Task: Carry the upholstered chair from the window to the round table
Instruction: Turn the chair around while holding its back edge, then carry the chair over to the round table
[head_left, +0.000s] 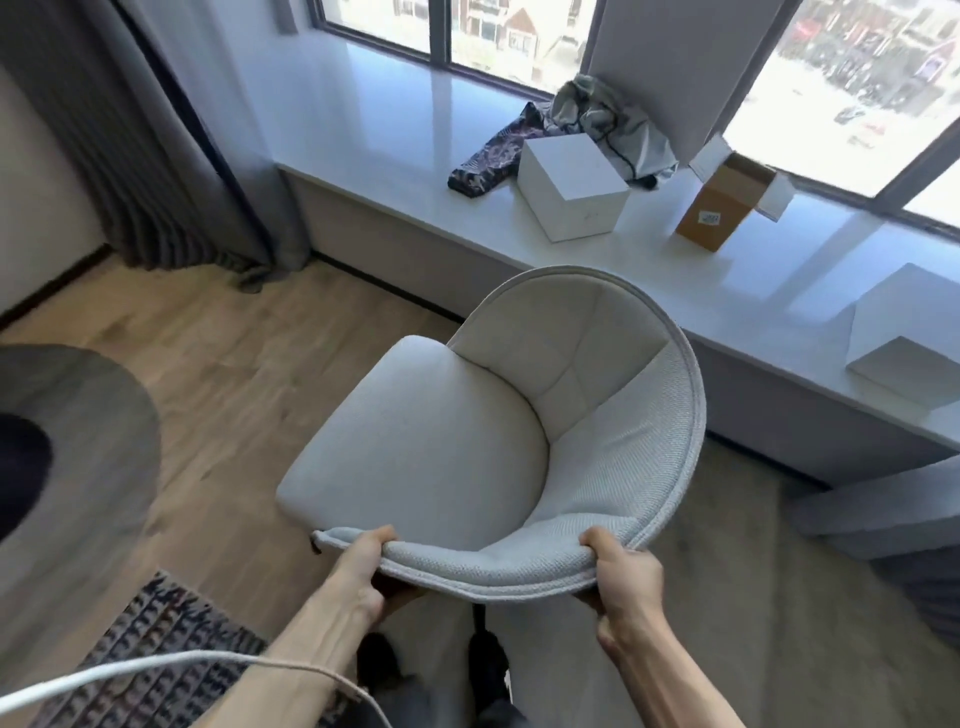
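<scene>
Now both hands, left (363, 566) and right (623, 577), clenched on upholstered chair (457, 431) rim, round table (78, 441) left, window ledge (727, 291) beyond.

A white window ledge (405, 156) crosses the upper right of the frame, bearing a white box (574, 187), crumpled cloth (602, 117) and a brown carton (719, 210). Wooden floor (249, 353) fills the centre left, with a patterned rug (171, 654) at lower left.

Bright daylight pours through the window (841, 93) beyond the hands, overexposed and glaring on the white sill (395, 130). Wide-angle distortion bends edges; left periphery blurs.
</scene>
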